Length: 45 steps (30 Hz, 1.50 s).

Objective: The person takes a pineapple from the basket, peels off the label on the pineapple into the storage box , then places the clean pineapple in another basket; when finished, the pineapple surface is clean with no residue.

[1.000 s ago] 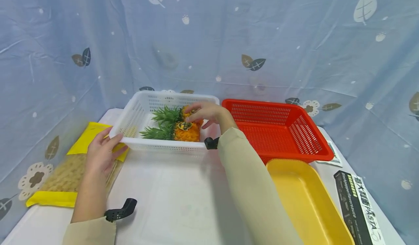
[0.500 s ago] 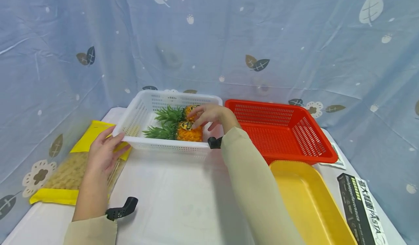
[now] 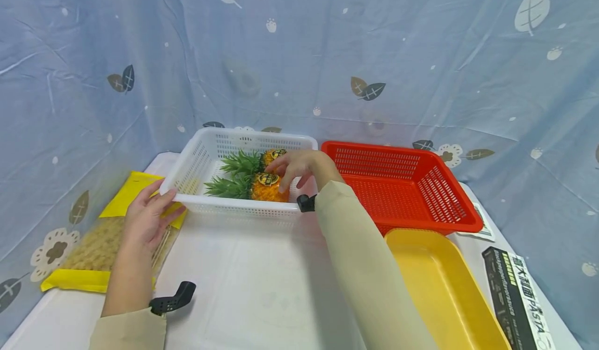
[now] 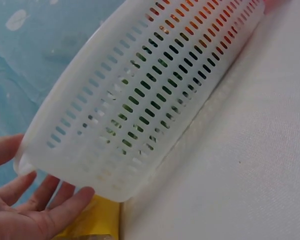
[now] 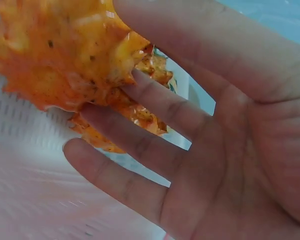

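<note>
My left hand (image 3: 148,212) holds the near left corner of a white slotted basket (image 3: 236,205). Its thumb lies over the rim and the fingers bend under it. Two orange pineapples (image 3: 268,190) with green spiky crowns (image 3: 229,187) lie side by side in the basket, crowns to the left, dark round labels facing up. Over their right ends reaches my right hand (image 3: 301,165). Its thumb touches the nearer pineapple (image 5: 65,55), and the fairly straight fingers extend towards the gap beside the farther one (image 5: 110,131). Part of the farther fruit is hidden by the hand.
A red slotted basket (image 3: 381,223) stands right of the white one. Before it lies a yellow tray (image 3: 435,282). A black pasta box (image 3: 510,293) lies at far right. A yellow bag of pasta (image 3: 100,235) lies at left, partly under the left arm. A blue curtain encloses the table.
The right hand's fingers have shifted slightly over the pineapples, with the thumb now lower on the nearer one. The nearer label has turned a little. The left hand keeps its place; the camera view shifted slightly.
</note>
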Tool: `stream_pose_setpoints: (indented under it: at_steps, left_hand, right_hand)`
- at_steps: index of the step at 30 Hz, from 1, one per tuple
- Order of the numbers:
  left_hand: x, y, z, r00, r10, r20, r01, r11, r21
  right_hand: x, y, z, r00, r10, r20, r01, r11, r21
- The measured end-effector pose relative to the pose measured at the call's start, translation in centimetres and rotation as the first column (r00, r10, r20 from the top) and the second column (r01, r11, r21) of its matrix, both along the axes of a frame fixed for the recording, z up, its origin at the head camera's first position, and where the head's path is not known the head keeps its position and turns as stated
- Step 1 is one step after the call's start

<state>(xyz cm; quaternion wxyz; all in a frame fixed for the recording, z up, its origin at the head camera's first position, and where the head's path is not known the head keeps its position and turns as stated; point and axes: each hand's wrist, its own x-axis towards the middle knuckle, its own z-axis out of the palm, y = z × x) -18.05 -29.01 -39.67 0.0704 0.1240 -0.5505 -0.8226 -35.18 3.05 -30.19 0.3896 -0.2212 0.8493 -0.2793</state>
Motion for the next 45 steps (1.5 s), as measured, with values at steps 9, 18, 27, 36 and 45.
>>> stream_pose_setpoints:
  at_steps: [9,18,27,36,45]
  left_hand:
    - [0.2,0.0,0.1,1.000,0.010,0.010,-0.009,1.000,-0.016]
    - [0.2,-0.2,0.0,1.000,0.007,-0.001,-0.008,0.999,-0.049]
    - [0.1,0.0,0.2,1.000,0.002,0.001,-0.002,0.998,-0.057]
    - [-0.1,0.0,-0.1,1.000,0.002,0.023,-0.001,0.999,-0.047]
    - [0.0,0.2,-0.3,0.999,0.029,0.023,-0.028,0.998,-0.061]
  right_hand:
    - [0.2,-0.8,0.4,0.999,0.031,-0.022,-0.030,0.999,0.044]
    - [0.3,-1.2,0.3,0.998,0.058,-0.019,-0.056,0.993,0.102]
    - [0.2,-1.7,0.6,0.998,0.063,-0.019,-0.059,0.987,0.146]
    - [0.3,-2.0,0.6,0.999,0.034,-0.006,-0.033,0.987,0.160]
    - [0.4,-2.3,0.4,0.998,0.049,-0.039,-0.040,0.979,0.198]
